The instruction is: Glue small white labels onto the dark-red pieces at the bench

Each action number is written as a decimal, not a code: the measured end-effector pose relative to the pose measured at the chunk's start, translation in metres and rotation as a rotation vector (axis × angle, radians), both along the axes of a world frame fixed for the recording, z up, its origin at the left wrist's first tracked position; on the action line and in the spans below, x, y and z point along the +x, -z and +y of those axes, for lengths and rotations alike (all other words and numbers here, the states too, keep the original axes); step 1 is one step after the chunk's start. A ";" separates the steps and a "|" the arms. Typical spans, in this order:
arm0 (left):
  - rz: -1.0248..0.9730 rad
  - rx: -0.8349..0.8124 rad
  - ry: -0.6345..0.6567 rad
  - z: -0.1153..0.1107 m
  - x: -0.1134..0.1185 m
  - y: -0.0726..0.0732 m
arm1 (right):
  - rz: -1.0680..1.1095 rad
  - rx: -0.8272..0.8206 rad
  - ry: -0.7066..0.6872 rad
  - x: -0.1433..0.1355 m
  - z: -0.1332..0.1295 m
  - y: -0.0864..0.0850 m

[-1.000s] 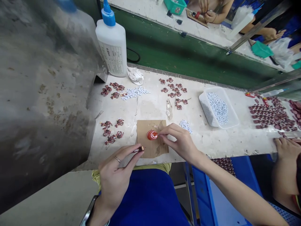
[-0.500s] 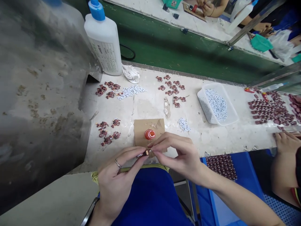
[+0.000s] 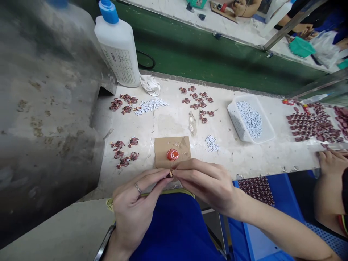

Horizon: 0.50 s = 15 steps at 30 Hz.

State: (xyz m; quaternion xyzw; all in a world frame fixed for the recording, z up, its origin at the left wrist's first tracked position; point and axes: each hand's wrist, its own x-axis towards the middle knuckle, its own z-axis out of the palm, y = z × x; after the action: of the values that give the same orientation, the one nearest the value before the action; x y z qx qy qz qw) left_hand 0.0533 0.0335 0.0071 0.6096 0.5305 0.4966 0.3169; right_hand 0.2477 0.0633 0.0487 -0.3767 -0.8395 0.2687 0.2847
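Observation:
Between the fingertips of my left hand (image 3: pixel 138 203) is a small brown figurine (image 3: pixel 171 174) with an orange band, mostly covered by the fingers. My right hand (image 3: pixel 208 181) is closed too, its fingertips pressed against the figurine from the right; any tiny piece in them is hidden. Just beyond the hands, a small red-orange cap of glossy liquid (image 3: pixel 173 154) stands on a cardboard piece (image 3: pixel 160 159). Small white-and-blue pieces (image 3: pixel 212 143) lie in a pile to the right of the cardboard. Several brown figurines (image 3: pixel 123 161) rest to its left.
A white bottle with a blue cap (image 3: pixel 119 54) stands at the back left beside a metal panel (image 3: pixel 49 108). A clear plastic tub (image 3: pixel 268 130) holds more white-and-blue pieces. Rows of brown parts (image 3: pixel 307 125) lie at right, near a co-worker's hand (image 3: pixel 331 165).
My right hand's fingers have drawn together and shifted slightly, closing in on the figurine. My left hand keeps its hold almost unmoved. The view has shifted slightly.

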 end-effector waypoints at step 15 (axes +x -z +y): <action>0.039 -0.039 -0.080 -0.003 -0.013 0.000 | 0.249 -0.481 0.036 -0.011 0.034 -0.004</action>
State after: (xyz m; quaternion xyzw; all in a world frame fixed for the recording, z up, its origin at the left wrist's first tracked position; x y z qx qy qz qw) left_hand 0.0402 0.0303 0.0067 0.5912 0.5700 0.4864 0.2984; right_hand 0.2363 0.0978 0.0529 -0.4124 -0.7033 0.4996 0.2927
